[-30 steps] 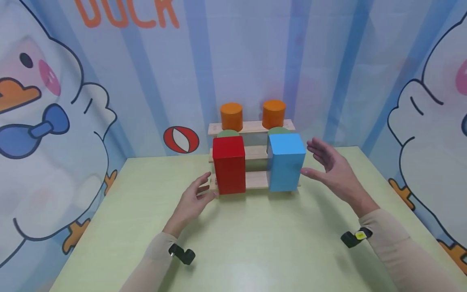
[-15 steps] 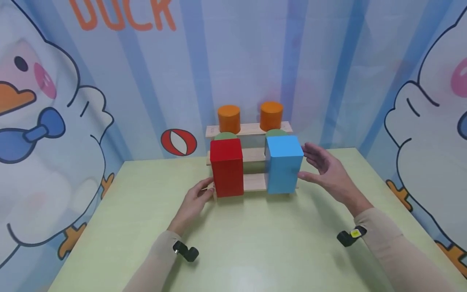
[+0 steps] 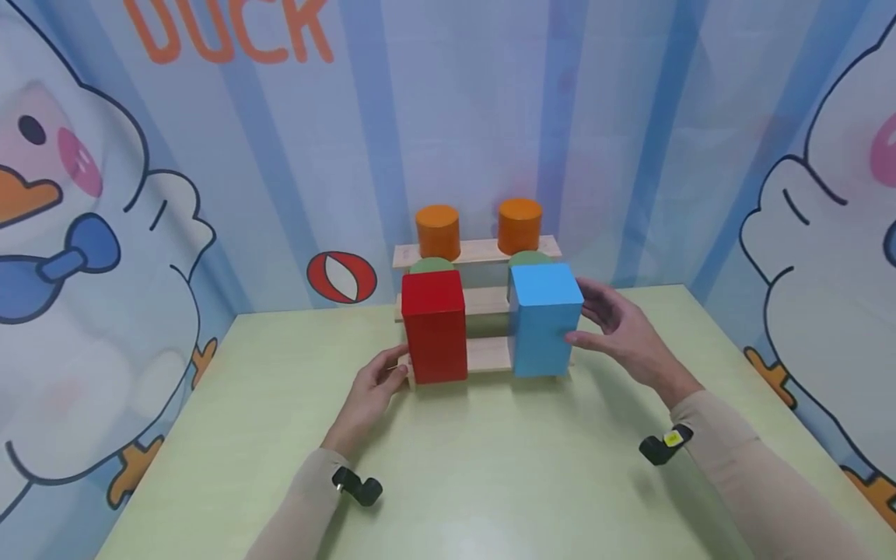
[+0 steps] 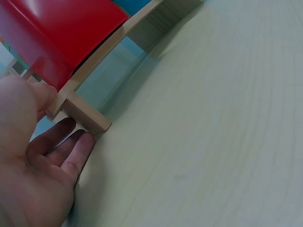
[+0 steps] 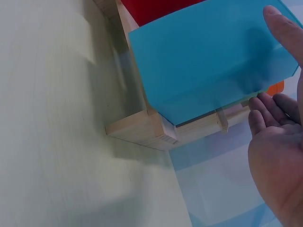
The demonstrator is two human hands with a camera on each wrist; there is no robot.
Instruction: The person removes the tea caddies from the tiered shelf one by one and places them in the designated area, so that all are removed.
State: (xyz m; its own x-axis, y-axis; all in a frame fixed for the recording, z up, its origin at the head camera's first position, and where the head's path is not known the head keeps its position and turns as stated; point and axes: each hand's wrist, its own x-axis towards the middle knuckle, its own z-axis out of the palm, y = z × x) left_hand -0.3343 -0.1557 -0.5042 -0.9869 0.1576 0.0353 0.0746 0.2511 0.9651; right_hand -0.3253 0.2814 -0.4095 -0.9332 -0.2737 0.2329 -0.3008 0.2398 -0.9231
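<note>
A stepped wooden rack point(image 3: 490, 354) stands on the pale green table point(image 3: 490, 482). On its lowest step are a tall red block point(image 3: 434, 327) and a tall blue block point(image 3: 544, 319). My left hand point(image 3: 378, 385) pinches the rack's left end beside the red block point(image 4: 61, 33), thumb on the plank, fingers point(image 4: 71, 146) against the wooden foot point(image 4: 87, 118). My right hand point(image 3: 619, 330) holds the blue block point(image 5: 213, 61) from its right side, thumb on the front face, fingers point(image 5: 265, 111) behind it.
Two orange cylinders point(image 3: 437, 231) point(image 3: 519, 225) stand on the top plank, with two green half-discs point(image 3: 432, 265) point(image 3: 530, 257) on the middle one behind the blocks. Duck-printed curtain walls close the table's back and sides.
My right hand has moved left from open air onto the blue block's side. My left hand has slid forward and closed on the rack's left end.
</note>
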